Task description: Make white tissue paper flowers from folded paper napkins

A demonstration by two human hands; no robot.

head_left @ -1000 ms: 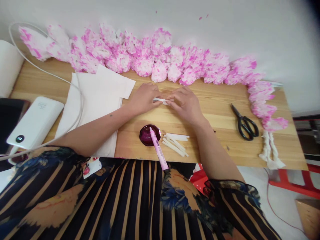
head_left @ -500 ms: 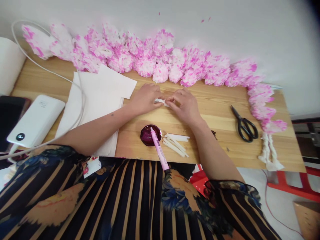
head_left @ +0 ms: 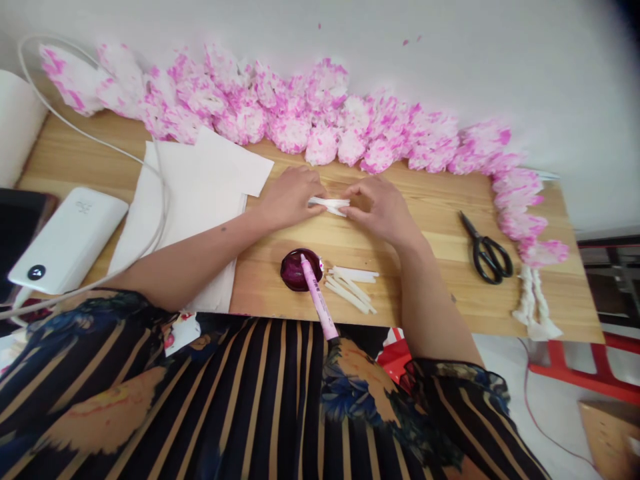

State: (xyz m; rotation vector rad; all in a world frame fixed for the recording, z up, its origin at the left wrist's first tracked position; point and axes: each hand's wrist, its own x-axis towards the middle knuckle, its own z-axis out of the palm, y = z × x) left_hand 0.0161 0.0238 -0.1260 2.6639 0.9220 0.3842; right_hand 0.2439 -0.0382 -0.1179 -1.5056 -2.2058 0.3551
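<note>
Pinching a white paper strip (head_left: 330, 203) between fingertips, the left hand (head_left: 289, 199) and right hand (head_left: 383, 210) meet above a wooden table (head_left: 430, 200).

On the bench (head_left: 435, 213), flowers (head_left: 293, 130) run along the back and down the right end. Paper sheets (head_left: 175, 193) lie left, the power bank (head_left: 67, 240) beyond them. The marker (head_left: 319, 300) leans on the dish (head_left: 290, 272), with sticks (head_left: 350, 290) just right; scissors (head_left: 485, 249) lie farther right.

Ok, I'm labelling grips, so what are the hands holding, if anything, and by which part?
A thin white strip: the left hand pinches its left end. The right hand is at the other end; whether it grips cannot be told.
</note>
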